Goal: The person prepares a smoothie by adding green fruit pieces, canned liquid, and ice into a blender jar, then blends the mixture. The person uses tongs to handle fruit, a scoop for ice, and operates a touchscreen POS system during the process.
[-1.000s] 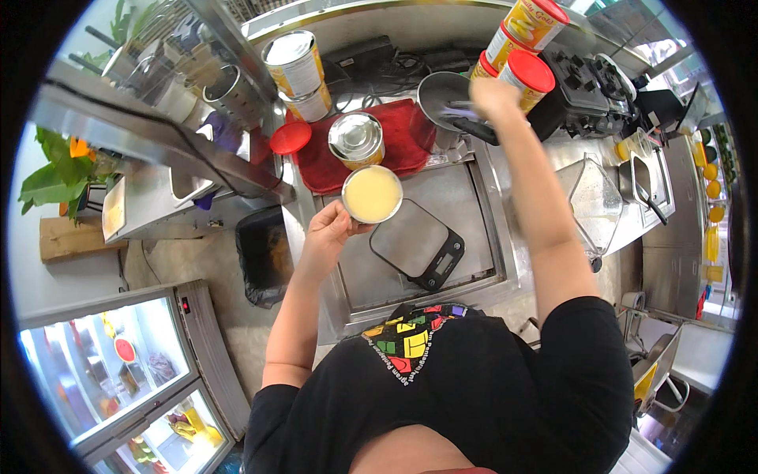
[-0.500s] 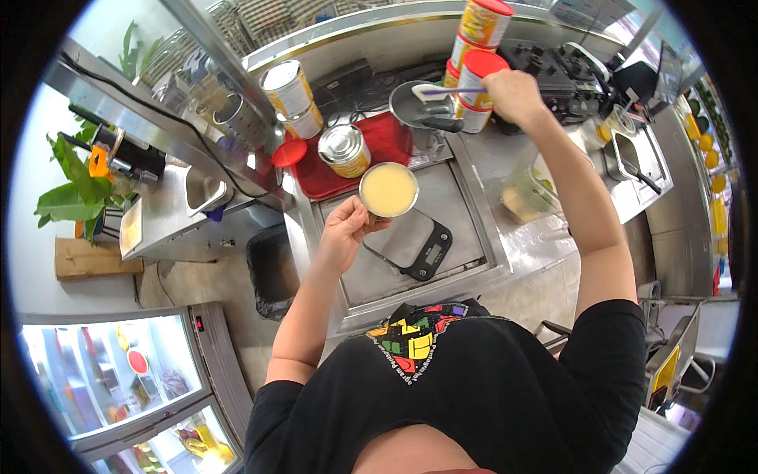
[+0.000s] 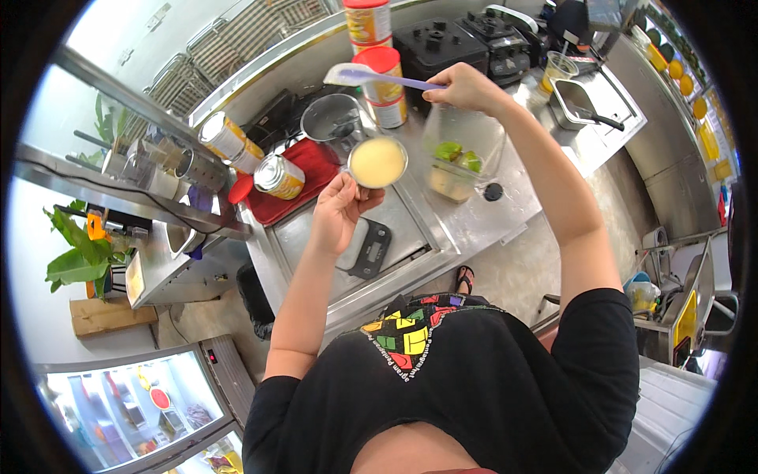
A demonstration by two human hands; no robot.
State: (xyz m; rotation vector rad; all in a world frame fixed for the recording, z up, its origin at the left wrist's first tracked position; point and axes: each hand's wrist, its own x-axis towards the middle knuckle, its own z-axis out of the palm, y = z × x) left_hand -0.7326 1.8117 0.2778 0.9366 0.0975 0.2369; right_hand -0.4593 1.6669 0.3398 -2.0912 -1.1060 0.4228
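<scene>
My left hand (image 3: 338, 212) is closed on the side of a small cup (image 3: 377, 163) filled with a pale yellow, creamy liquid, held above the steel counter. My right hand (image 3: 467, 88) grips the purple handle of a spatula (image 3: 401, 82). Its whitish blade points left and passes in front of a can with a red lid (image 3: 377, 58). Below my right forearm stands a clear container (image 3: 491, 150) with green pieces and something pale at its base. A see-through jug (image 3: 320, 118) is just behind the cup. Close to my left wrist lies a black kitchen scale (image 3: 373, 251).
A red tray (image 3: 309, 164) carries a can with a metal top (image 3: 279, 177); a red lid (image 3: 241, 189) is beside it. Black appliances (image 3: 440, 49) line the back. At right sits a steel pan (image 3: 572, 101) with a black handle. A lit fridge (image 3: 130, 403) stands lower left.
My view has swung to the right, so the counter things appear further left. The spatula has moved away from above the jug, toward the clear container. The cup stays in my left hand.
</scene>
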